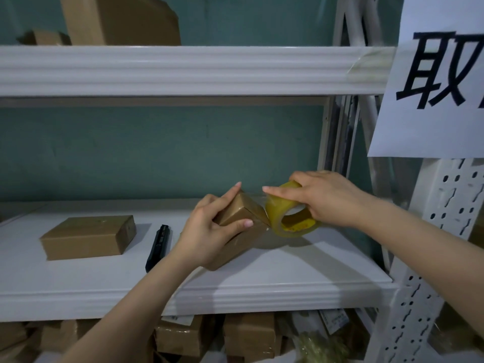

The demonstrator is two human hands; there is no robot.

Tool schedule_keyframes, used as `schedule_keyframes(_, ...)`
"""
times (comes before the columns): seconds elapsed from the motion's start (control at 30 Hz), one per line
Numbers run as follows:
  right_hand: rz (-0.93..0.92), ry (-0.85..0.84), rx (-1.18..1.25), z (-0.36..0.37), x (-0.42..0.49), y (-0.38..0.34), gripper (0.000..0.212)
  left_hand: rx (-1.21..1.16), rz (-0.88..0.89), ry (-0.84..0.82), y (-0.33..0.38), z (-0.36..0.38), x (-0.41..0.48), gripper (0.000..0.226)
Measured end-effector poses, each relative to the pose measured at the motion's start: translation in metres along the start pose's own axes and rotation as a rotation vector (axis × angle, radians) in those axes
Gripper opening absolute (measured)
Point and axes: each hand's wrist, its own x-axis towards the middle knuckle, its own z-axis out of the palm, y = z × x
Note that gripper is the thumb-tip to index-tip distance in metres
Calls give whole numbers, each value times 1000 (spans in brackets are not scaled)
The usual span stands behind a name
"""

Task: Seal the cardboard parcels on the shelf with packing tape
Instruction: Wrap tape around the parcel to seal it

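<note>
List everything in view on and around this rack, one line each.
tilted parcel: one, brown, held over the middle shelf, one end down on it
flat parcel: one, brown, lying on the shelf's left
tape roll: one, clear yellowish, against the tilted parcel
black tool: one, stick-shaped, between the parcels
middle shelf: one, white
upper cardboard: at least two pieces, brown, top shelf
lower boxes: several, brown, under the shelf
paper sign: one, white with black characters, upper right
left hand: grips the tilted parcel
right hand: holds the tape roll
</note>
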Motion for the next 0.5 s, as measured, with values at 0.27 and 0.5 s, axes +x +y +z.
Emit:
schedule_keyframes(0.27,50,-129,-79,-11,-6,18,79,-389,-69,129,16,-2,-5,64)
schedule_keyframes(0.5,48,-197,-36,0,-8,-5,85,-508,-130,261,3,19,-19,61)
